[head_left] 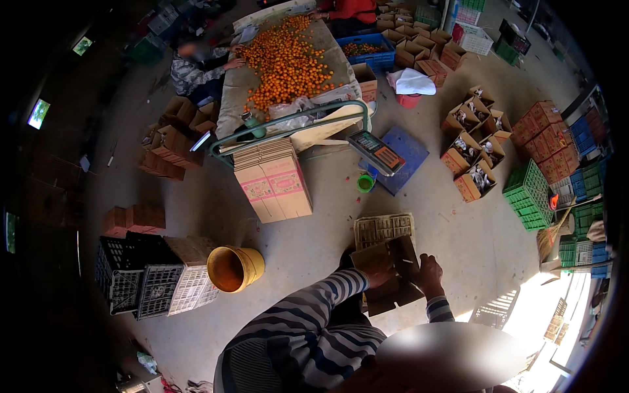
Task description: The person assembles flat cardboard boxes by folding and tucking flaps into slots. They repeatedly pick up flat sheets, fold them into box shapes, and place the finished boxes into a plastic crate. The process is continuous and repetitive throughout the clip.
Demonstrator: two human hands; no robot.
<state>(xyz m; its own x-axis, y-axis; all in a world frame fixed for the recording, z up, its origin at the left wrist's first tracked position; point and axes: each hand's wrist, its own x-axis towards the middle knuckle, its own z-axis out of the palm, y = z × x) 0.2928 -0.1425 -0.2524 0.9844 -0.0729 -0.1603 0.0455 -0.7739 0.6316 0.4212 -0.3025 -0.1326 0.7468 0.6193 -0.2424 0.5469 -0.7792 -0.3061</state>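
A brown cardboard box (386,303), partly folded with flaps standing up, is between my hands at the lower middle. My right hand (430,276) is closed on the edge of its right flap, fingers bent. Over the box's left part, my left hand (378,270) is closed on the cardboard; its fingertips are partly hidden by a dark upright flap (403,254). Just beyond the box lies a pale plastic crate (385,224) with a slotted surface, on the floor. Striped sleeves cover both my arms.
Left of me stand a yellow bucket (250,267) and plastic crates (157,288). Ahead are stacked flat cartons (274,187), a scale (377,152) and a table (237,98) heaped with orange fruit (282,62), where two people work. Open cartons (473,183) and a green crate (526,195) stand right.
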